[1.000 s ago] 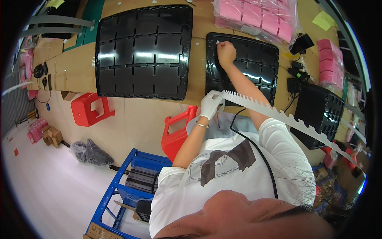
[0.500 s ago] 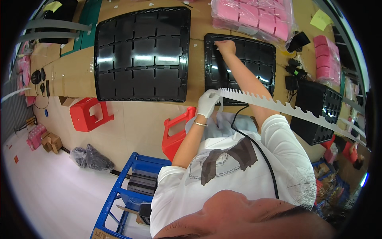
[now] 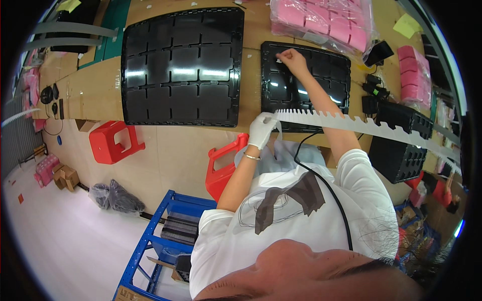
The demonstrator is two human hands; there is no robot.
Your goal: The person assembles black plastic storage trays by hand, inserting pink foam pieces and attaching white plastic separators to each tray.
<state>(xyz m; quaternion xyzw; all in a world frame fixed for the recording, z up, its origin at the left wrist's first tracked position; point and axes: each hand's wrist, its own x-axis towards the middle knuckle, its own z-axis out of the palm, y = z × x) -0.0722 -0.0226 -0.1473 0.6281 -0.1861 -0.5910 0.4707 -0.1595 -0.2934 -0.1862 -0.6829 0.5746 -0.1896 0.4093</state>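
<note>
My left hand (image 3: 262,129), in a white glove, is closed at the table's front edge. It grips the narrow end of a long white toothed strip (image 3: 369,124), which stretches right across my right forearm. My bare right hand (image 3: 294,62) hovers over the far left part of the smaller black plastic tray (image 3: 271,100), its fingers bent and slightly apart. A tiny white piece (image 3: 278,61) shows just below the fingertips; I cannot tell whether it lies on the tray or touches them. To the left lies a larger black compartment tray (image 3: 182,95).
Plastic-wrapped pink foam (image 3: 321,20) lies at the back, with more pink foam (image 3: 414,75) farther right. Stacked black trays (image 3: 399,143) stand at the right edge, near black adapters and cables (image 3: 372,93). Red stools (image 3: 111,143) and a blue rack (image 3: 145,251) stand below the table.
My right hand has drawn back slightly to the right, and the tiny white piece now shows by the fingertips. The toothed strip's far end has swung upward. My left hand stays put.
</note>
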